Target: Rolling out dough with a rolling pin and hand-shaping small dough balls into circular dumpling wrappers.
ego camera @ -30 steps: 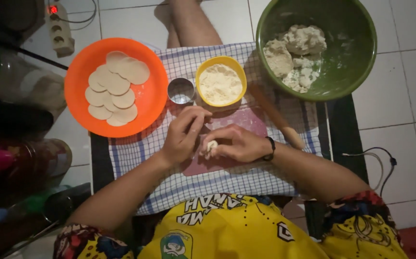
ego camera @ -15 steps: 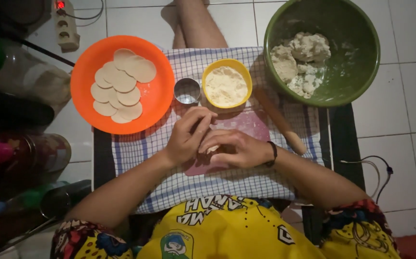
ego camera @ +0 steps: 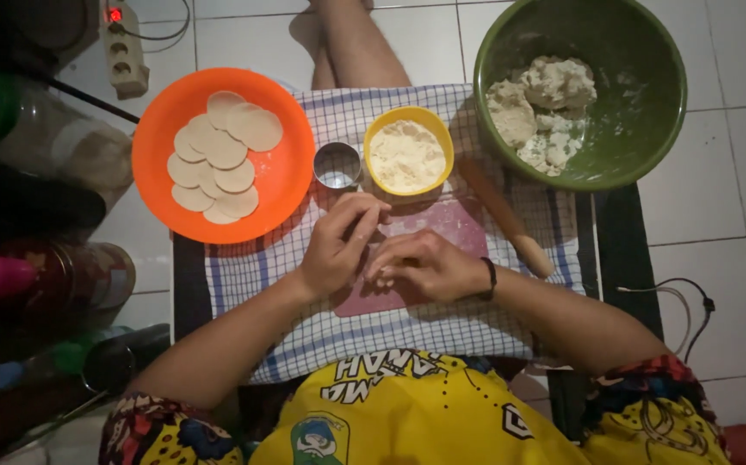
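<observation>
My left hand [ego camera: 338,245] and my right hand [ego camera: 424,267] meet over a pink board [ego camera: 450,224], fingers curled together around a small piece of dough that is almost wholly hidden. Just beyond my fingers stand a small metal ring cutter [ego camera: 337,165] and a yellow bowl [ego camera: 377,129] of flour. To the left, an orange plate [ego camera: 282,185] holds several flat round dough discs [ego camera: 222,155]. A wooden rolling pin [ego camera: 510,224] lies to the right of the board. At the far right, a green bowl [ego camera: 640,112] holds lumps of dough [ego camera: 536,103].
Everything rests on a blue-checked cloth [ego camera: 252,267] over a small dark table. Bottles and jars [ego camera: 71,275] crowd the floor at left, and a power strip [ego camera: 125,47] lies at the top left. A person's bare leg [ego camera: 355,43] is beyond the table, and a cable [ego camera: 683,293] is at right.
My hands have closed tighter together, and the small dough piece seen under my right fingers is now covered. The view has shifted slightly; the bowls and plate have not moved.
</observation>
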